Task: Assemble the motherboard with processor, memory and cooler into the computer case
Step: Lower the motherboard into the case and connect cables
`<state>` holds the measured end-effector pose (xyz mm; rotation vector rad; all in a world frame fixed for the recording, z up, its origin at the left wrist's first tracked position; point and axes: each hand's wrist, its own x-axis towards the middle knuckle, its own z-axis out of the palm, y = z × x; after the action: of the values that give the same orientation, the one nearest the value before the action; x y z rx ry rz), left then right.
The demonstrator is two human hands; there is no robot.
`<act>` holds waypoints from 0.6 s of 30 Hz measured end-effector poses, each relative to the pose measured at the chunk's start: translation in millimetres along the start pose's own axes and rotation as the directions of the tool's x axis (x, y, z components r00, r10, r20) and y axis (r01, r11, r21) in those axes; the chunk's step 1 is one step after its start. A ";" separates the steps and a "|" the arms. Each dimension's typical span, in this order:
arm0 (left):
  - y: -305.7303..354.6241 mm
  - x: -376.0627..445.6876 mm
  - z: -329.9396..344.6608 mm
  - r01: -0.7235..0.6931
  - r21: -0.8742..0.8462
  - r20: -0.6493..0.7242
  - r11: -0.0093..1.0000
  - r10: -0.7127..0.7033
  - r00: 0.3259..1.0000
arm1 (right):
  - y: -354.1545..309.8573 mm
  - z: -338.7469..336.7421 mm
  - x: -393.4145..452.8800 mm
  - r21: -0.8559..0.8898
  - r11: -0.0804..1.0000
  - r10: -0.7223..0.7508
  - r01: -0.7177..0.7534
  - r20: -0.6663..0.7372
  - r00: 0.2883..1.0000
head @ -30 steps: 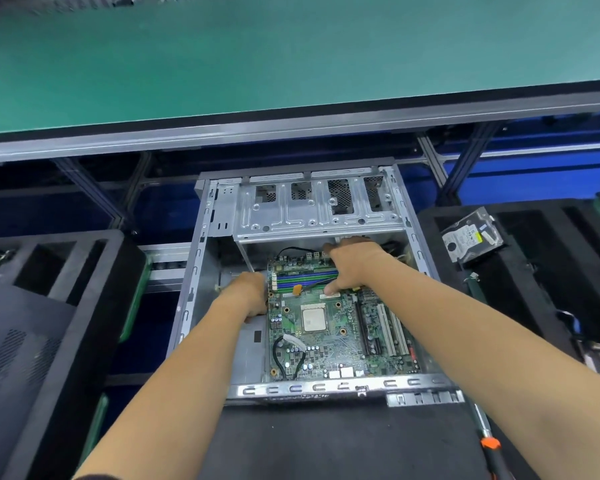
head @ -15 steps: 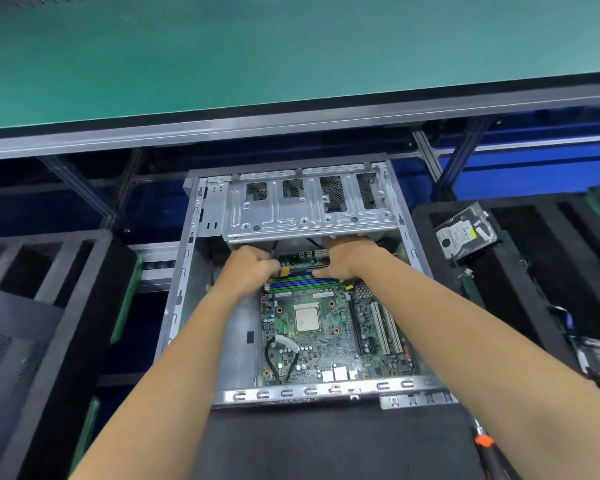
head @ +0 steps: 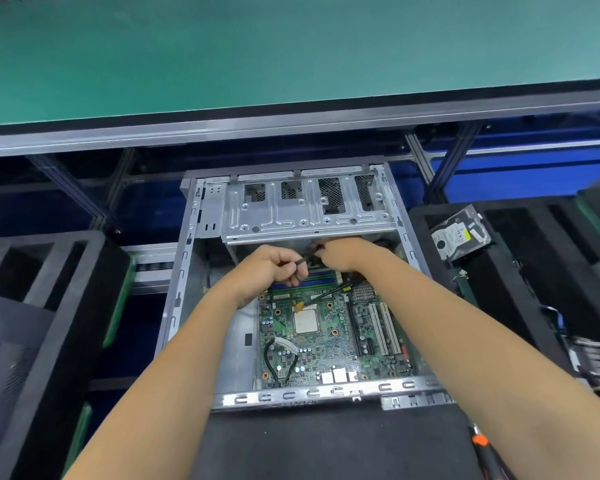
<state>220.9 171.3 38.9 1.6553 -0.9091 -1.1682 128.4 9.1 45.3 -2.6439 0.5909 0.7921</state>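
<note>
1. Inside the open computer case [head: 184, 271], the motherboard [head: 329, 337] lies flat, its far edge hidden by both hands.
2. Left hand [head: 274, 268] pinches a small black connector [head: 302, 261] above the blue memory slots [head: 309, 280].
3. Right hand [head: 343, 254] curls under the drive cage [head: 309, 216]; what it holds is unclear.
4. Processor [head: 306, 322] sits nearer, uncovered.

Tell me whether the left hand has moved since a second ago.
Yes. The left hand went from the motherboard's left edge up to its memory slots.
</note>
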 end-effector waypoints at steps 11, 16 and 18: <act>-9.9 10.4 3.6 0.106 0.268 -0.201 0.958 -0.052 0.978 | -7.6 8.1 0.2 -0.068 0.995 0.053 -0.066 -0.177 0.983; -11.3 15.6 6.3 0.165 0.242 -0.314 0.956 -0.084 0.946 | -21.3 15.6 -6.7 -0.136 0.987 -0.111 0.082 -0.225 0.968; -10.2 15.7 6.8 0.161 0.226 -0.330 0.961 -0.080 0.941 | -25.5 19.2 -7.7 -0.215 0.966 -0.204 0.142 -0.299 0.932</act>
<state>219.7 158.8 23.4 2.0603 -0.7789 -0.8535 126.0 41.2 39.0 -2.9779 0.3623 0.3858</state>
